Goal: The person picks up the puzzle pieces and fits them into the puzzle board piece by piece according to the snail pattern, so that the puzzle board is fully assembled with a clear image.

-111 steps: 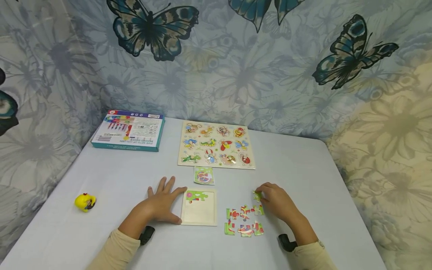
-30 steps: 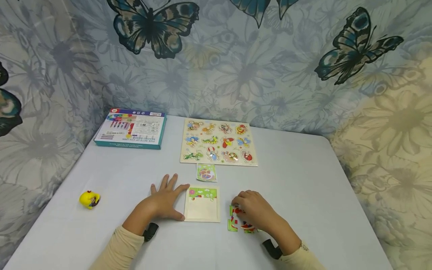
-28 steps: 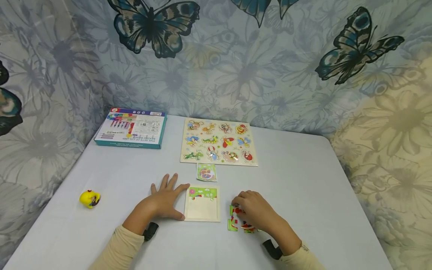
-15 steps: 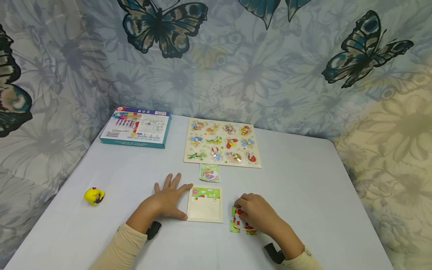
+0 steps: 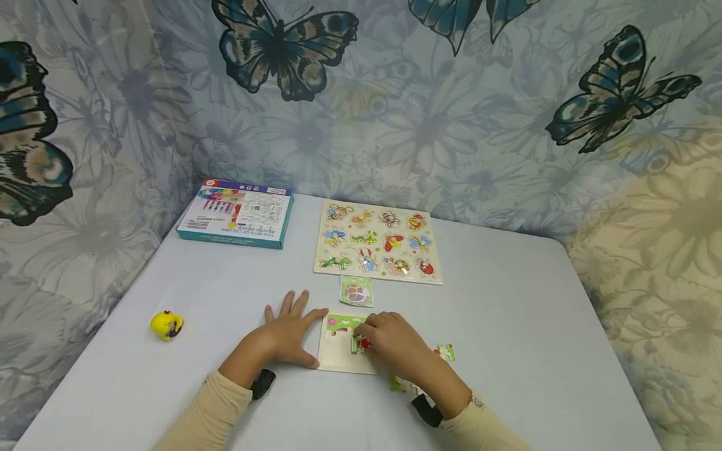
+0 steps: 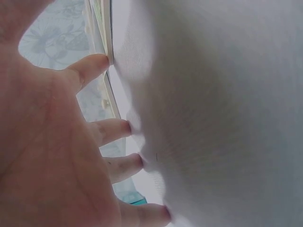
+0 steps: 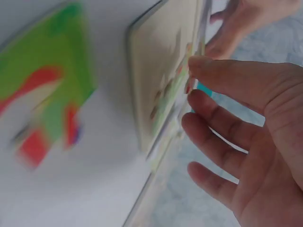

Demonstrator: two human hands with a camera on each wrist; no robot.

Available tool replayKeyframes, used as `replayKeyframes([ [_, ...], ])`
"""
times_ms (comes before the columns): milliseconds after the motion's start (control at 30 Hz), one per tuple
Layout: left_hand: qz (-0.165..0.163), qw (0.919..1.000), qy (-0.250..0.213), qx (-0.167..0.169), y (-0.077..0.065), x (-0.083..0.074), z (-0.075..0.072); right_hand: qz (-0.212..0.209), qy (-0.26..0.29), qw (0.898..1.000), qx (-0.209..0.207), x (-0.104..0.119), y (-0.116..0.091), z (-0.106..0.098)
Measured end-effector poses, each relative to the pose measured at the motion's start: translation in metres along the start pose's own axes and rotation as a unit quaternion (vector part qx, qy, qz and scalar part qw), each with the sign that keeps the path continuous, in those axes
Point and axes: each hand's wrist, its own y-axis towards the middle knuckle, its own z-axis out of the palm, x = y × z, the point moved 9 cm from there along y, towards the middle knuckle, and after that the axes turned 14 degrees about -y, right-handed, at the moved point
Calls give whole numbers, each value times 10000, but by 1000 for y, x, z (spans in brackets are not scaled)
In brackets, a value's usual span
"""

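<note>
A square wooden puzzle tray [image 5: 337, 359] lies on the white table, with green jigsaw pieces [image 5: 338, 322] along its top. My left hand [image 5: 284, 338] is spread flat at the tray's left side, thumb and index fingertip touching its corners; the left wrist view shows its fingers straight. My right hand [image 5: 395, 344] is over the tray and pinches a red and green jigsaw piece [image 5: 355, 344], partly hidden by the fingers. Loose pieces lie right of the tray, one green and red piece [image 5: 445, 352] beyond the hand and another [image 5: 397, 383] below it, partly covered by the arm.
A small picture card [image 5: 356, 292] lies just behind the tray. Farther back are a wooden insect board [image 5: 378, 272] and a teal-edged box [image 5: 234, 216]. A yellow toy [image 5: 167, 325] stands at the left. A patterned wall [image 5: 417, 150] rises behind the table.
Earlier my right hand set a green piece at the tray's top right and returned to the loose pieces. Now it has carried a red and green piece left over the tray. My left hand stays put.
</note>
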Motion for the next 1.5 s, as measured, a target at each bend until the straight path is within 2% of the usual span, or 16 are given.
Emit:
replayKeyframes([
  [167,0,9999,-101,21,-2,-2,-2,-228,-131,9996,-84,17,21,-2],
  [333,22,9999,-139,20,-2,-2,-1,-346,-193,9992,55,26,30,7],
  [533,5,10000,-78,-8,-1,0,0,-221,-98,9997,43,28,34,9],
  [800,16,10000,-41,-20,-1,-2,-2,-143,-342,9991,-203,30,35,6],
  [1000,18,10000,-74,-11,-2,-2,-1,-175,-373,9991,-86,31,33,8],
  [1167,11,9999,-137,-59,-3,-3,0,-172,-95,9998,36,26,26,7],
  [1267,12,9998,-150,-90,-3,-3,1,-24,134,9999,71,16,15,5],
  [1500,-6,9999,-96,-93,-3,-2,0,686,355,9970,11,-30,-28,6],
])
